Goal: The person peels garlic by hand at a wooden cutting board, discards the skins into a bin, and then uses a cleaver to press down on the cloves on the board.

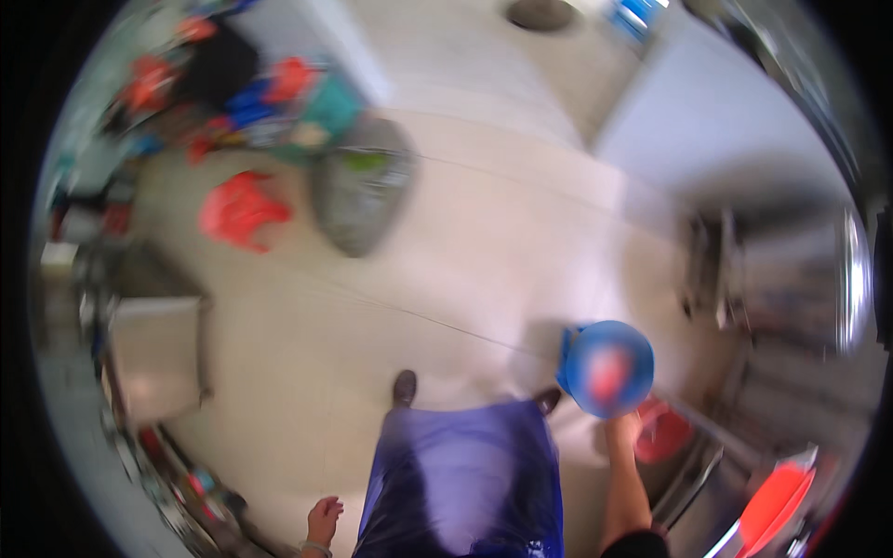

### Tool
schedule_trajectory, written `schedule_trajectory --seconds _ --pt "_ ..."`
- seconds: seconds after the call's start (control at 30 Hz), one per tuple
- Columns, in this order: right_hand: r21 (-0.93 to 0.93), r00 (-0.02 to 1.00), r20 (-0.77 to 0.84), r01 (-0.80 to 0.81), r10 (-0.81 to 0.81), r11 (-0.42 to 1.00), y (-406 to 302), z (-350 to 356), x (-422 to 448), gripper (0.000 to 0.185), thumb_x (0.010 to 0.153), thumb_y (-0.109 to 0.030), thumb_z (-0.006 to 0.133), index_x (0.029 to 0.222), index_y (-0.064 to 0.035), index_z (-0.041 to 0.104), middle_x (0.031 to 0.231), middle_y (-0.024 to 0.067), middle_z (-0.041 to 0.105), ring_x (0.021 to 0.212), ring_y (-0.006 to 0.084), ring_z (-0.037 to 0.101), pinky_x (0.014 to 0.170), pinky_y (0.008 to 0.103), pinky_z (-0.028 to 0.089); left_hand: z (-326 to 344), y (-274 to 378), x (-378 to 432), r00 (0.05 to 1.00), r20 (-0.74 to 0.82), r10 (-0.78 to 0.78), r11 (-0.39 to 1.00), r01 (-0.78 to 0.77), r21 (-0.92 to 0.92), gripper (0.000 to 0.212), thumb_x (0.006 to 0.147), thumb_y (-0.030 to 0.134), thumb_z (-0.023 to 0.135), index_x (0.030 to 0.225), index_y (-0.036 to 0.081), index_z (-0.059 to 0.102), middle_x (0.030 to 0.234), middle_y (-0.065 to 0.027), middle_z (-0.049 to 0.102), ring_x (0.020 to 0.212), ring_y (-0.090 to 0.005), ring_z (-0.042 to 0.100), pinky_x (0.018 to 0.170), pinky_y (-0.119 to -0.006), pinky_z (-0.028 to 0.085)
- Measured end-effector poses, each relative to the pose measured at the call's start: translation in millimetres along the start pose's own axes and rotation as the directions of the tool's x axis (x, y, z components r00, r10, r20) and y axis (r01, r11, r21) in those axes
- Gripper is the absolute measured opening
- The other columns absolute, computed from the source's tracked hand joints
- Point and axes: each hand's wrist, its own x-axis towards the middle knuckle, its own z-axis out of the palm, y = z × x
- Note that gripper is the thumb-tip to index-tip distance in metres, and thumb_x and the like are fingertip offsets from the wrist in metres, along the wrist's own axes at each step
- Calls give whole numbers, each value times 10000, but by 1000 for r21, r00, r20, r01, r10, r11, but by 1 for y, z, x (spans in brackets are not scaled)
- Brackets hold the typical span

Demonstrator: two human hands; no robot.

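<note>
My right hand (pixel 628 427) is shut on the near edge of a round blue basin or bucket (pixel 645 363), which hangs above the floor to the right of my feet. Something red and blurred (pixel 608 376) lies inside it, and a blue piece sticks out at its left side. My left hand (pixel 325 519) is held low beside my blue apron (pixel 464 481), its fingers a little bent and nothing in them. A bracelet or band circles the left wrist.
A red basin (pixel 663 429) stands just beyond my right hand. At the upper left are a grey bag or sack (pixel 363 195), a red plastic bag (pixel 244 209) on the floor and piled bags. A box-like item (pixel 155 356) stands left; metal shelving or equipment (pixel 781 279) is at the right.
</note>
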Motion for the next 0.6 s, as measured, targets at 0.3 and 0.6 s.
schedule_trajectory --seconds 0.3,0.6 --pt "880 859 -323 427 -397 207 -249 -285 -172 328 1033 -348 527 1006 -57 677 916 66 700 756 122 598 686 268 463 -76 -34 -35 956 -116 269 936 -288 -203 297 950 128 610 1229 34 649 1126 -114 730 1031 -191 707 927 -307 546" --pt "620 -187 -763 59 -619 -782 -605 -520 -553 582 945 -614 563 1065 -55 453 831 166 677 394 164 483 368 288 403 -311 -124 5 797 -556 235 906 -387 -172 261 935 142 572 1162 71 679 1042 -112 739 958 -250 711 856 -346 560"
